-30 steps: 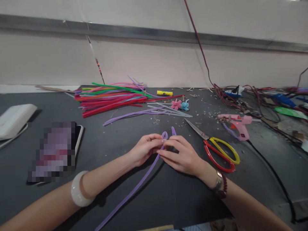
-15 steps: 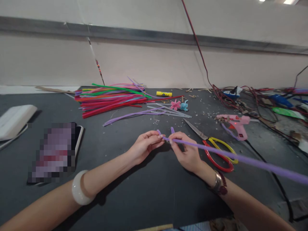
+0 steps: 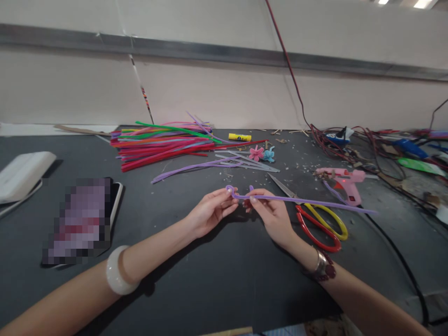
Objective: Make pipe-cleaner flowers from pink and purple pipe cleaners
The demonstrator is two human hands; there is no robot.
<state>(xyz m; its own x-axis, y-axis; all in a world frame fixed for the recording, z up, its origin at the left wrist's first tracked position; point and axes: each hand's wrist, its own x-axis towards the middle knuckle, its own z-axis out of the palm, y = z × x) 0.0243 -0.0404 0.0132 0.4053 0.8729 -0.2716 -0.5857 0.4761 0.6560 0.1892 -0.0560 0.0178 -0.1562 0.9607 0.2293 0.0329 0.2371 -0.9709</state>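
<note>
A purple pipe cleaner (image 3: pixel 315 202) runs between my two hands above the dark table. My left hand (image 3: pixel 213 211) pinches it near a small curled loop at its left part. Thumb and fingers of my right hand (image 3: pixel 271 214) close on it a short way to the right, and a short purple end sticks up there. Its long straight tail reaches right, over the scissors (image 3: pixel 322 224) with red and yellow handles. Beyond my hands lie more purple pipe cleaners (image 3: pixel 189 169), a pink pipe-cleaner flower (image 3: pixel 256 153) and a blue one (image 3: pixel 269 154).
A bundle of coloured pipe cleaners (image 3: pixel 164 147) and a yellow glue stick (image 3: pixel 240 137) lie at the back. On the right are a pink glue gun (image 3: pixel 346 179) with its cord and tangled wires (image 3: pixel 322 140). A phone (image 3: pixel 82 219) and a white box-shaped device (image 3: pixel 26 175) rest left.
The pipe cleaner's tail has swung away from the camera and now lies flatter to the right. A curl shows more plainly at my left fingertips.
</note>
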